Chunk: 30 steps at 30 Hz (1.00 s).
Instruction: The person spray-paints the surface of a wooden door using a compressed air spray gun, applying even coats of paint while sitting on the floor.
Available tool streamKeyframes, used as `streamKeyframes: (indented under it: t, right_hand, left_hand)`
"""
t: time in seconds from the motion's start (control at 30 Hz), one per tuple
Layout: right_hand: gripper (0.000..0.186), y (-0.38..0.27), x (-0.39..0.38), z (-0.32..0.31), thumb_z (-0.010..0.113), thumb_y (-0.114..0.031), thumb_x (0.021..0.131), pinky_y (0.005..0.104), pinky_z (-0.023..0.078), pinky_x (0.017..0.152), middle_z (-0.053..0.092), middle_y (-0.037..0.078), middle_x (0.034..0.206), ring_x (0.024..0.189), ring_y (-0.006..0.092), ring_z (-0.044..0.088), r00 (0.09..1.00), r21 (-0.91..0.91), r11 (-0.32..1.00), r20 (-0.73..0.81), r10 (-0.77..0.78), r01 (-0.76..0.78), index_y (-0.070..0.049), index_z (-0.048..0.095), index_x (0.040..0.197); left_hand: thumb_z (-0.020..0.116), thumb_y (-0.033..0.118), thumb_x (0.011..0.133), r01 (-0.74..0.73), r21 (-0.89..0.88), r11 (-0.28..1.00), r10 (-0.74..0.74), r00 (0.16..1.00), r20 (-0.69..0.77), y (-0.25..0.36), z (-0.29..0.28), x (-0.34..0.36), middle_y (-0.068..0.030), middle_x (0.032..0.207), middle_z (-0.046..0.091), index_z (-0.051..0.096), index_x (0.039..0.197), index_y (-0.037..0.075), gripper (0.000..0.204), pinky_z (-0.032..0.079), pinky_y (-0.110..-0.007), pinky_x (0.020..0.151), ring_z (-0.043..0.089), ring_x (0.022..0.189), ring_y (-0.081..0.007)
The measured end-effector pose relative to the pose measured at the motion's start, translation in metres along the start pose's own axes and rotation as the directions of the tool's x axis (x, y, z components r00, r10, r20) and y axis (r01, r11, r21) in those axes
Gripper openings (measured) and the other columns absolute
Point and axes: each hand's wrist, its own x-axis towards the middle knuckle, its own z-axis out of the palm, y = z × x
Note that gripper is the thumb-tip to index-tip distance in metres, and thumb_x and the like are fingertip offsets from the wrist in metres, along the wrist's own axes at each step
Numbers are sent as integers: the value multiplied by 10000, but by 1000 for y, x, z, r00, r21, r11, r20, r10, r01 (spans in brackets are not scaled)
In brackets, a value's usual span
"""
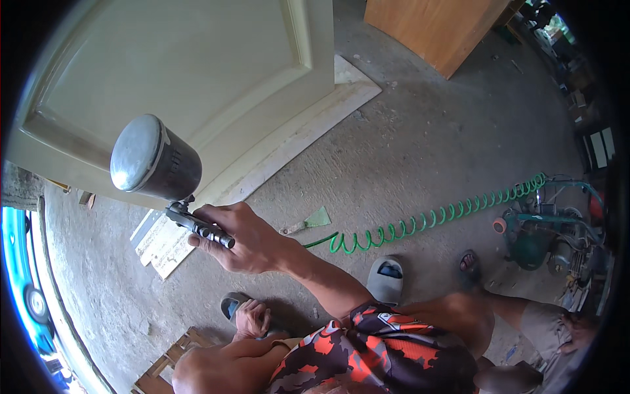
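My right hand (239,240) is closed around the handle of a spray gun (197,224), held out toward the upper left. A round metal cup (172,164) sits on the gun, tilted. Beyond it stands a cream panelled door (184,72); the cup overlaps the door's lower part in the picture. A green coiled hose (407,230) comes out from behind my right wrist. My left hand (252,319) hangs low beside my slipper, its fingers curled with nothing visible in them.
White boards (302,131) lie under the door. A putty knife (308,221) rests on the concrete floor. The hose reaches an air compressor (531,243) at the right. Another person's bent leg (518,312) is at lower right. A wooden panel (433,29) stands at the back.
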Motion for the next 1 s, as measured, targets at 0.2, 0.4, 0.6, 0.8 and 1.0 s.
streamKeyframes:
  t: [0.2,0.4,0.6,0.8,1.0]
  right_hand:
    - [281,3,-1,-5,786,-213,1059,498,490,655,679,234,760,650,405,643,1000,-26,1000,-14,-15,14,36,654,1066]
    - [278,-2,-1,-10,792,-207,1057,493,488,655,670,222,750,649,383,642,1000,-16,1000,-6,12,-12,33,651,1053]
    - [282,0,0,-7,799,-210,1055,494,487,654,675,219,751,649,375,652,1000,-4,1000,-17,-26,26,31,653,1056]
    - [300,-1,0,-9,803,-225,1059,492,486,652,676,218,757,640,363,639,1000,-5,1000,3,14,-14,34,651,1052]
    - [293,-2,0,-7,800,-216,1064,484,478,639,670,219,747,624,346,625,1000,19,1000,13,13,-13,37,653,1064]
  left_hand:
    - [798,166,857,0,-13,1000,0,1000,0,-1,6,0,-128,813,664,684,814,79,150,523,-494,699,660,771,-383]
    - [800,171,855,-4,-6,1000,4,1000,-2,-6,10,-1,-126,821,671,689,819,79,148,529,-491,704,663,774,-379]
    - [795,170,854,7,14,1000,-7,1000,0,-2,1,-1,-122,828,675,689,814,79,145,532,-492,705,665,774,-371]
    - [792,160,848,14,-12,1000,-14,1000,-3,1,0,0,-118,827,673,687,809,80,138,533,-489,706,664,776,-368]
    - [782,166,846,25,-36,999,-25,1000,8,-7,4,-5,-138,827,674,698,828,59,137,527,-502,713,666,780,-388]
